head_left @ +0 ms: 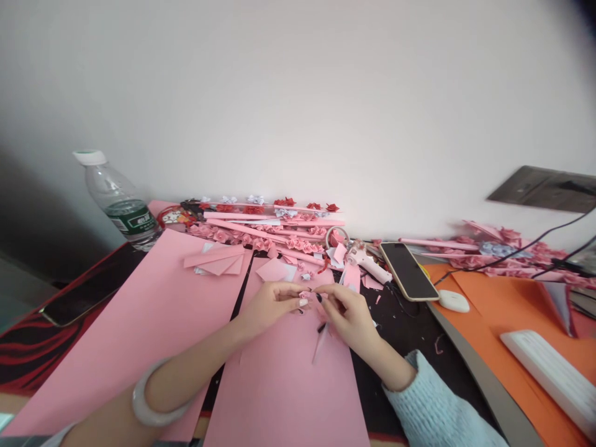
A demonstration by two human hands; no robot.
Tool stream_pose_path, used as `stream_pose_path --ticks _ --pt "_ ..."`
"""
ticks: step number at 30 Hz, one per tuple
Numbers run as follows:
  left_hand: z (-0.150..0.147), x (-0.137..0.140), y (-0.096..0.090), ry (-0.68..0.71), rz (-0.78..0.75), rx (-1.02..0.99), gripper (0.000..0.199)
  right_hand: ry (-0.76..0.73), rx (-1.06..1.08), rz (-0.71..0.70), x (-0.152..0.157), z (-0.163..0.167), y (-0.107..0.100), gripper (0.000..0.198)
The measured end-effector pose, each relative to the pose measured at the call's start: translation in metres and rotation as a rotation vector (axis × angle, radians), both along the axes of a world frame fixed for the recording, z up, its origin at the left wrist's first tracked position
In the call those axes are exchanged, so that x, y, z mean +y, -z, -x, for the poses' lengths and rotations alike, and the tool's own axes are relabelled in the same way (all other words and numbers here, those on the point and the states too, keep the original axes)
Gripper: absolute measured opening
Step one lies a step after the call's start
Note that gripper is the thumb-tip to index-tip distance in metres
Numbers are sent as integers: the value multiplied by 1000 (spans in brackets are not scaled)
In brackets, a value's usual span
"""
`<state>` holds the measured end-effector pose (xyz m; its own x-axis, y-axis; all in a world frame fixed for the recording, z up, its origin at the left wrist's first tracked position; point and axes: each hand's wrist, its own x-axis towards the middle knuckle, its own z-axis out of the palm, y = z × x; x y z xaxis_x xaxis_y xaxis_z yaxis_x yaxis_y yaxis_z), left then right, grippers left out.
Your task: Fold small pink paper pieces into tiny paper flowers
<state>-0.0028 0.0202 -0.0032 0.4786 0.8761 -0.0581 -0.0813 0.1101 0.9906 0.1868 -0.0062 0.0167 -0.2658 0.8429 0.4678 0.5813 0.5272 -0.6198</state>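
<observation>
Amid the fingers of the left hand (272,305) and right hand (350,313): small pink paper piece (305,296), over a pink sheet (286,391). Left thumb and forefinger pinched on it. Right fingers curled close beside; cannot tell whether they grip it. Nearer than the fingers, slim dark-tipped stick (320,344). Beyond them, heaped paper flowers (302,243). Right of them, glue gun (371,264), then phone (410,271).
</observation>
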Motion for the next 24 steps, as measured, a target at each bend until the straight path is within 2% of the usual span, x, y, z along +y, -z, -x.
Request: stream_pose_path --ticks 13,24 --pt "0 -4 -9 24 102 -27 38 33 -8 2 1 -1 2 19" --pt "-2 -1 4 -65 37 49 29 21 -15 30 0 0 3 19"
